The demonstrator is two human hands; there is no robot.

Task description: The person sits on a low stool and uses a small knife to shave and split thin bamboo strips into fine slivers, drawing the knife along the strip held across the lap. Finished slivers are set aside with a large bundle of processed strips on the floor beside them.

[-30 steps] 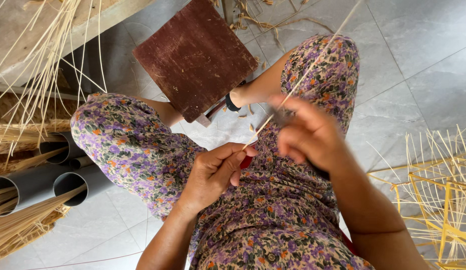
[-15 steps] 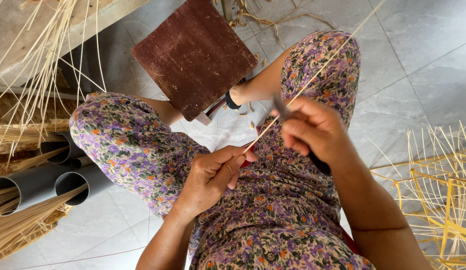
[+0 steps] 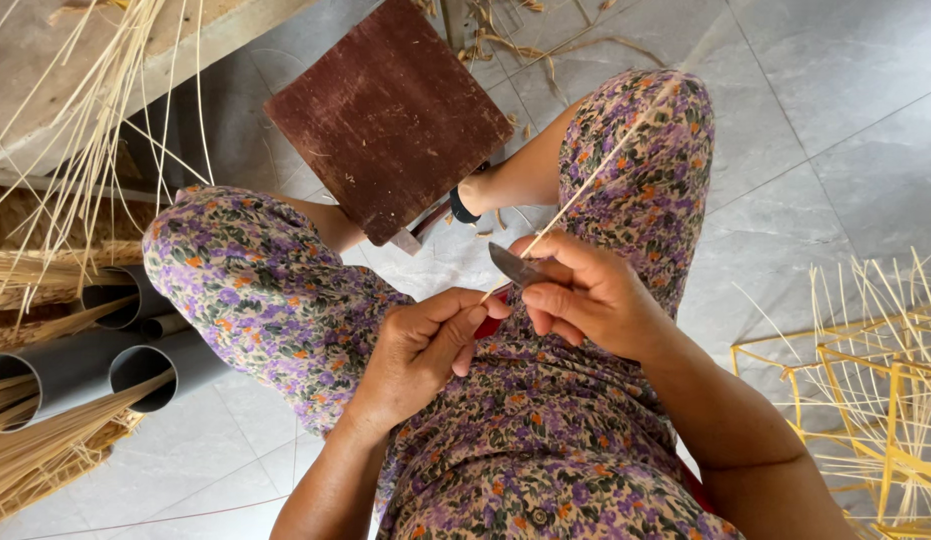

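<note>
My left hand [image 3: 422, 350] pinches the near end of a thin pale bamboo strip [image 3: 607, 160], with something red showing under its fingers. The strip runs up and to the right over my right knee. My right hand [image 3: 595, 295] grips a small knife [image 3: 515, 267], its grey blade pointing left and lying against the strip just above my left fingers. Both hands are over my lap, which is covered by a purple flowered garment [image 3: 505, 440].
A dark brown square wooden board [image 3: 390, 115] stands on the tiled floor between my knees. Grey pipes [image 3: 75, 365] stuffed with bamboo strips lie at the left. A yellow strip frame [image 3: 865, 400] sits at the right. Loose strips [image 3: 95, 120] lean at the upper left.
My right hand has drawn down and left along the strip toward my left hand. The knife blade now shows at the strip.
</note>
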